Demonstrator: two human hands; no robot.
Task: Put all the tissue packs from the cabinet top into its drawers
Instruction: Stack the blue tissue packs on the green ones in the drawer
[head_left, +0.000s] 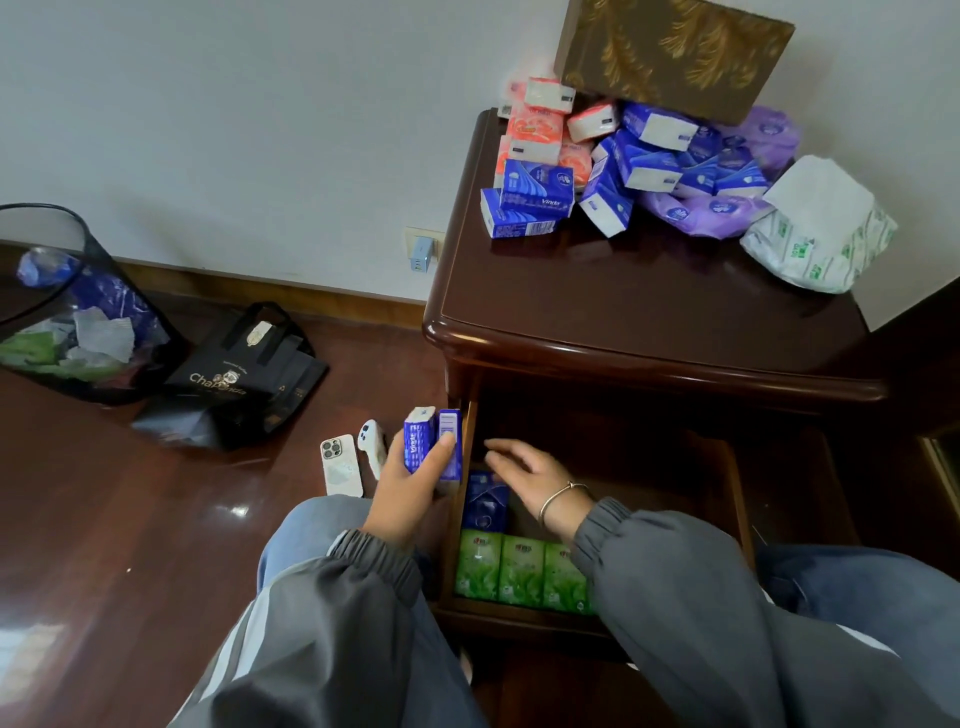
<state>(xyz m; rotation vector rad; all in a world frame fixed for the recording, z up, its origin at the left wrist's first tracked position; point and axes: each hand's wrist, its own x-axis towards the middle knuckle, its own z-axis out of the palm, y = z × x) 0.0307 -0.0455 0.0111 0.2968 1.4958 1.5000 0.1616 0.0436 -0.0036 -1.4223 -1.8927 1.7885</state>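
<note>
Currently left grip (406, 492) clasps two blue packs (432, 441); right grip (530, 480) relaxed, empty, over drawer (498, 616).

Your left hand (410, 483) grips two blue packs (432, 441) upright, just beside the open drawer (519, 618). Your right hand (530, 478), fingers (498, 447) straight, is over a lone blue pack (485, 501) inside. Green packs (519, 571) line the front. Mixed packs (623, 166) are heaped on the cabinet top (623, 301).

Drawer (737, 499) open from above. Right side bare; rear in shadow under the cabinet top (623, 291) overhang. Green packs (519, 571) fill the front row, blue pack (485, 501) behind them at left. Right hand (530, 478) hovers over left-middle. Left hand (410, 488) grips held packs (431, 439) just outside the left wall. Cabinet top: front half bare, pile (649, 161) crowds the back.
</note>
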